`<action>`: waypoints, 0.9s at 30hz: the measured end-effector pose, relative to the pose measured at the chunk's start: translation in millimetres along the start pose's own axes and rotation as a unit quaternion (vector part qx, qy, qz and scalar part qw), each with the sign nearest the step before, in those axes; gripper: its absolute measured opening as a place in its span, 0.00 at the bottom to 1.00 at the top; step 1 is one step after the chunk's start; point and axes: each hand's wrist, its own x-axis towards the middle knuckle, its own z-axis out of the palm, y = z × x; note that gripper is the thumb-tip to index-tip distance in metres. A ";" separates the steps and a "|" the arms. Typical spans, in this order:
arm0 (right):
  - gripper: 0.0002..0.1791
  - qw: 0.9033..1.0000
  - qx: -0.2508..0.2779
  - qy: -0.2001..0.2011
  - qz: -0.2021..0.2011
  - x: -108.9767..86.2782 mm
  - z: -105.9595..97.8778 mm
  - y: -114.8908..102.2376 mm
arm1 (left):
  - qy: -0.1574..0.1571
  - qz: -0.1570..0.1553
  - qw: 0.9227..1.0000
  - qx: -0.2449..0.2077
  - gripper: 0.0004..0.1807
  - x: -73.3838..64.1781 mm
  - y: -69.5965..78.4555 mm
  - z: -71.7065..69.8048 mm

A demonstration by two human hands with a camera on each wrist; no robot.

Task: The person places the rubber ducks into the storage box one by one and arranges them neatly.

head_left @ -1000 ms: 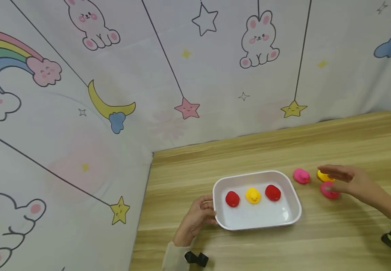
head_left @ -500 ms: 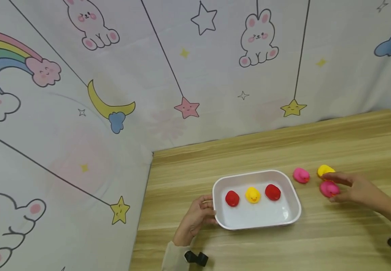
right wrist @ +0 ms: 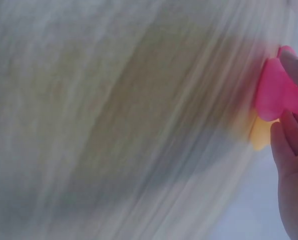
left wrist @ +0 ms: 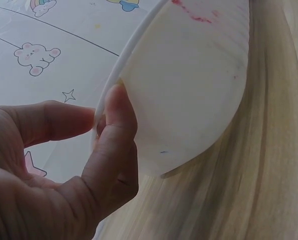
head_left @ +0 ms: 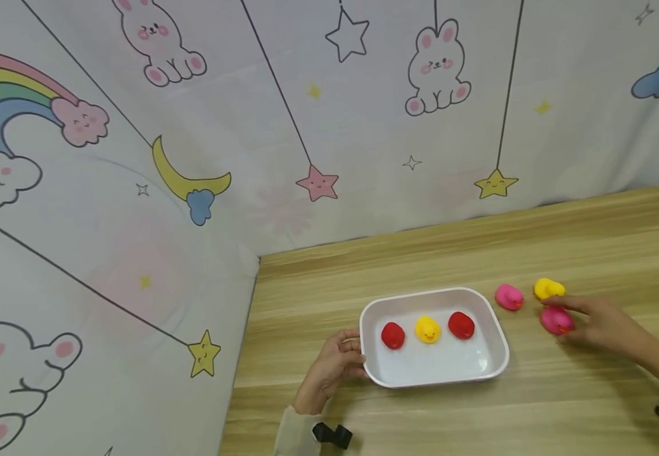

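My left hand [head_left: 336,364] pinches the left rim of a white tray [head_left: 383,373]; the left wrist view has its fingertips bent over the tray's edge [left wrist: 108,95]. Around a pink rubber duck [head_left: 555,321] on the table, my right hand [head_left: 606,326] has its thumb on one side and fingers on the other. That pink duck [right wrist: 276,90] is between thumb and fingers in the right wrist view too, partly covered by them. Just behind it sits a yellow rubber duck [head_left: 547,289], and a second pink duck [head_left: 509,297] is to its left.
Inside the tray, a yellow duck [head_left: 427,330] lies between two rounded red toys, one on the left [head_left: 393,336] and one on the right [head_left: 462,325]. Cloth walls [head_left: 364,126] with cartoon prints border the wooden table [head_left: 307,278] at the back and left.
My right hand has come down from over the yellow and pink ducks, and its fingers have closed in around the nearer pink one. The left hand and tray stay put.
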 end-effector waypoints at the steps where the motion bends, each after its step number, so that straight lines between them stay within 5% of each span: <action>1: 0.37 1.000 -0.008 0.006 -0.010 -0.5 1.4 0.9 | -0.001 0.000 1.000 -0.001 0.29 -0.4 -0.3 0.1; 6: 0.37 0.998 -0.033 0.027 -0.052 -2.8 7.7 5.0 | -0.007 -0.002 1.000 -0.003 0.29 -0.8 -2.2 0.4; 17: 0.34 0.999 -0.042 0.019 -0.023 1.0 10.5 -1.2 | -0.008 0.004 1.000 0.007 0.30 0.9 -7.0 -0.3; 27: 0.30 0.994 0.056 -0.024 0.089 11.3 1.1 -21.7 | 0.005 0.002 1.000 0.007 0.30 -0.2 -2.9 -0.8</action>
